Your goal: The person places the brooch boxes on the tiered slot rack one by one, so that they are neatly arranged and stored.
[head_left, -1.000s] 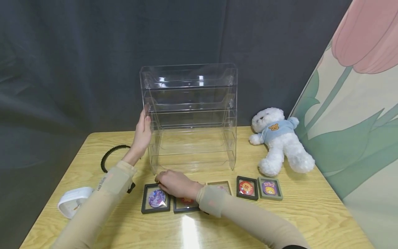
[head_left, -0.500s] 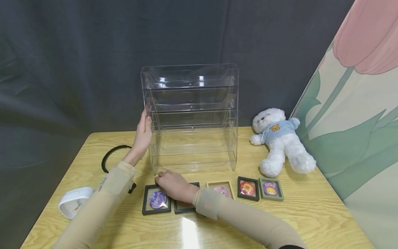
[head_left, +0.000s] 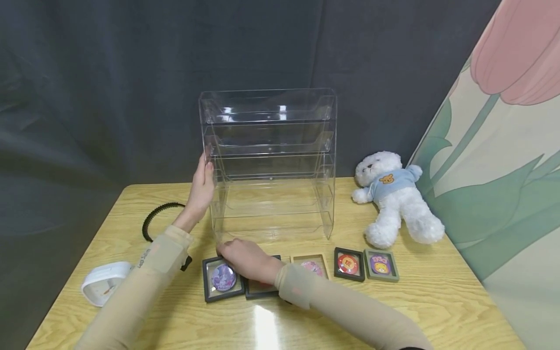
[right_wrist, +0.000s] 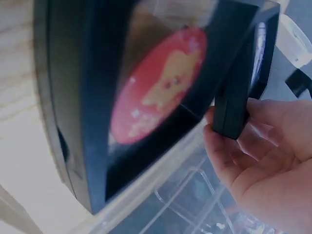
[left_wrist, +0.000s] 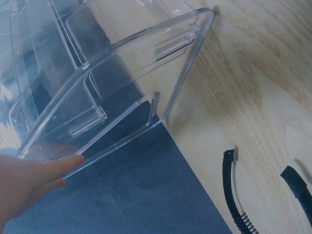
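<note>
My left hand (head_left: 200, 192) grips the left side of a tall clear plastic tiered rack (head_left: 270, 150) standing on the table. In the left wrist view its fingers (left_wrist: 61, 165) lie at the rack's edge. My right hand (head_left: 247, 262) pinches the far edge of a black display frame with a purple badge (head_left: 223, 278), between thumb and fingers (right_wrist: 222, 153). That frame lies leftmost in the row, slightly turned. A second black frame with a red badge (right_wrist: 158, 87) lies beside it, partly hidden by my right hand in the head view.
Farther right lie a tan frame with a pink badge (head_left: 311, 267), a small black frame with a red badge (head_left: 348, 264) and a green frame (head_left: 381, 265). A white teddy bear (head_left: 395, 199) lies behind them. At left are a black coiled band (head_left: 150, 221) and a white clock (head_left: 106, 283).
The purple-badge frame has turned slightly and shifted right under my right hand, toward the black frame beside it. My left hand keeps its place on the rack.
</note>
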`<state>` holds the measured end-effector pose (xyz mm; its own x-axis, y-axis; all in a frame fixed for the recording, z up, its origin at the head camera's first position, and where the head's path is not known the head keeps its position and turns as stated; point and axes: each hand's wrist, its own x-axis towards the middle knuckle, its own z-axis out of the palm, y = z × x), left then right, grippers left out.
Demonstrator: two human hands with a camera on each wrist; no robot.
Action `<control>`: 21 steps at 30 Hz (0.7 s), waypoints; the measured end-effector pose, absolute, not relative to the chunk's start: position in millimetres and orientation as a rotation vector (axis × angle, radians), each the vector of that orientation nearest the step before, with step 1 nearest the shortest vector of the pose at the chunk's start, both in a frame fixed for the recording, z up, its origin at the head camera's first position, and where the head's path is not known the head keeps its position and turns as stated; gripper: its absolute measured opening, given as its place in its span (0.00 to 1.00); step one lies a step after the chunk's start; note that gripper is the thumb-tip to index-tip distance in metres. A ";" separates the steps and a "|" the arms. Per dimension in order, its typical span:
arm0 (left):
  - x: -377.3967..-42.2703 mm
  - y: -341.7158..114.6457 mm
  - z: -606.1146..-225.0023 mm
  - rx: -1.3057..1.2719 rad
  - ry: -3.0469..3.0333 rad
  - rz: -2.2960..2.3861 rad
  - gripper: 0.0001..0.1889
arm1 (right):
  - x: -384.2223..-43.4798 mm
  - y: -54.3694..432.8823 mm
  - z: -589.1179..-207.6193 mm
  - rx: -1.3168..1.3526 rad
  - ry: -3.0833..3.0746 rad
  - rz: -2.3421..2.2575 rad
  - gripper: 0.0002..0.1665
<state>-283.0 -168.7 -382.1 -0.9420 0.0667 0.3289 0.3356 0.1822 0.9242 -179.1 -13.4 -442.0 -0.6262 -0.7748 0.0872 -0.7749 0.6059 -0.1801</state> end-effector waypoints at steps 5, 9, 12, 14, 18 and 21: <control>-283.0 -169.4 -381.7 -0.387 -2.243 -1.836 0.31 | -183.1 -9.2 -427.3 1.373 -2.755 0.392 0.05; -282.5 -169.5 -381.2 -0.389 -2.254 -1.837 0.31 | -187.9 -4.0 -412.7 1.366 -2.725 0.427 0.10; -283.0 -169.2 -381.1 -0.393 -2.253 -1.835 0.30 | -193.1 2.3 -397.8 1.364 -2.712 0.440 0.10; -283.7 -168.9 -381.1 -0.400 -2.239 -1.845 0.30 | -198.0 8.0 -385.7 1.362 -2.690 0.434 0.09; -285.0 -168.1 -380.9 -0.406 -2.226 -1.854 0.30 | -209.2 22.5 -353.3 1.339 -2.632 0.479 0.09; -285.9 -168.8 -381.3 -0.418 -2.221 -1.851 0.30 | -219.5 33.6 -323.1 1.297 -2.595 0.525 0.10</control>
<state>-285.9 -168.8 -381.3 -0.9354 0.0767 0.3452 0.3533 0.1665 0.9206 -219.5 33.6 -323.1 -0.5981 -0.7328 0.3245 -0.8013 0.5538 -0.2262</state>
